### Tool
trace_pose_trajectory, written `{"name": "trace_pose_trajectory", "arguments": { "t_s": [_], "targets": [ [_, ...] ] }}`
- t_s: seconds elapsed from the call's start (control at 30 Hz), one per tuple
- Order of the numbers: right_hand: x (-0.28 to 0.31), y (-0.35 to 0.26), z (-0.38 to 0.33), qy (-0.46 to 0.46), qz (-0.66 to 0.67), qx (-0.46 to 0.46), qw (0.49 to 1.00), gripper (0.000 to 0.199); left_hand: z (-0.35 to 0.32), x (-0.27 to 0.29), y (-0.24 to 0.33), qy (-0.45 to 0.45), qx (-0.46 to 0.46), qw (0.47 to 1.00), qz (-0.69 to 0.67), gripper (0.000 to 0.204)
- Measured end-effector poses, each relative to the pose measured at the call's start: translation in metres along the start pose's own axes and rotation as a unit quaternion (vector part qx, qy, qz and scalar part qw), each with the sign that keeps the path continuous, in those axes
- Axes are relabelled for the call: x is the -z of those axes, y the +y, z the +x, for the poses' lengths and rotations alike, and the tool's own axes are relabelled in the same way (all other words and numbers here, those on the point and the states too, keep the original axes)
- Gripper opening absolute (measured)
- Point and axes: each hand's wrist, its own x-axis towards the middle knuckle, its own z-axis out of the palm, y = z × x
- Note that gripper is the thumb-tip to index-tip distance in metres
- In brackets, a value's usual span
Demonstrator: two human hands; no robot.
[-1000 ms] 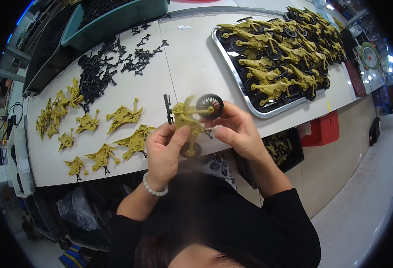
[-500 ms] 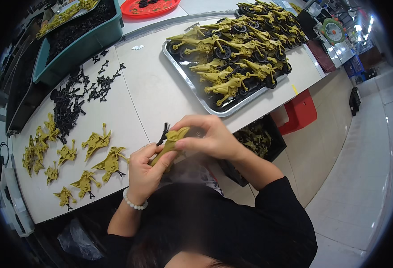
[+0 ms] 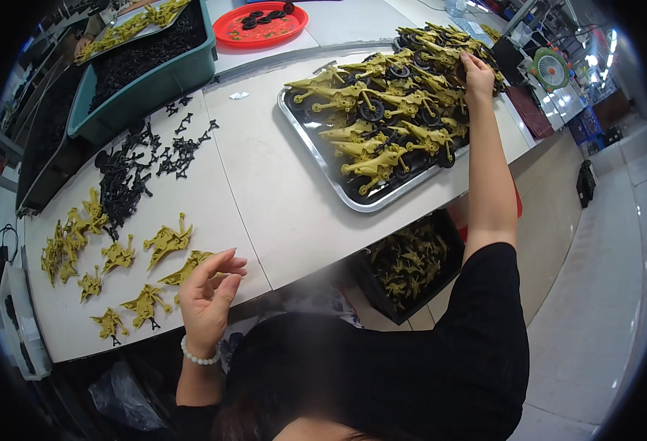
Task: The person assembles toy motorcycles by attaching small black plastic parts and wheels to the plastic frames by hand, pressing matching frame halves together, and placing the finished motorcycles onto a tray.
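The right hand (image 3: 476,73) is stretched out to the far end of a metal tray (image 3: 316,151) and rests on the heap of olive-yellow toy motorbikes (image 3: 390,110) piled there, its fingers (image 3: 465,62) curled down among the bikes at the top of the heap; whether they are clamped on one cannot be told, since the fingertips are buried in the pile. The left hand (image 3: 207,298) hovers close to the body at the near edge of the white counter (image 3: 272,198), palm turned up, fingers (image 3: 224,259) loosely apart and holding nothing. Just under and beside those fingers lies a yellow bike body (image 3: 184,270), and further to their left more yellow bike bodies (image 3: 118,253) are spread flat on the counter (none with wheels on). Beyond them, away from the left fingers, sits a scatter of small black parts (image 3: 136,173), and past that a green bin (image 3: 147,92) filled with dark pieces. A red dish (image 3: 261,23) with a few black bits stands at the far side of the counter, left of the right fingers. Below the counter edge, between the two arms, a dark crate (image 3: 412,261) holds more yellow bikes.
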Motion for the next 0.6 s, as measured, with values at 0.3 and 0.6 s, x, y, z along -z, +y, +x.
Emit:
{"name": "trace_pose_trajectory", "arguments": {
  "t_s": [0.3, 0.6],
  "targets": [
    [-0.032, 0.043, 0.043, -0.178, -0.357, -0.006, 0.917, 0.031, -0.018, 0.02, 0.003, 0.095, 0.004, 0.994, 0.05, 0.03],
    [-0.044, -0.029, -0.037, -0.196, -0.272, 0.206, 0.919, 0.032, -0.036, 0.06, 0.011, 0.241, -0.098, 0.947, 0.19, 0.025]
  ]
}}
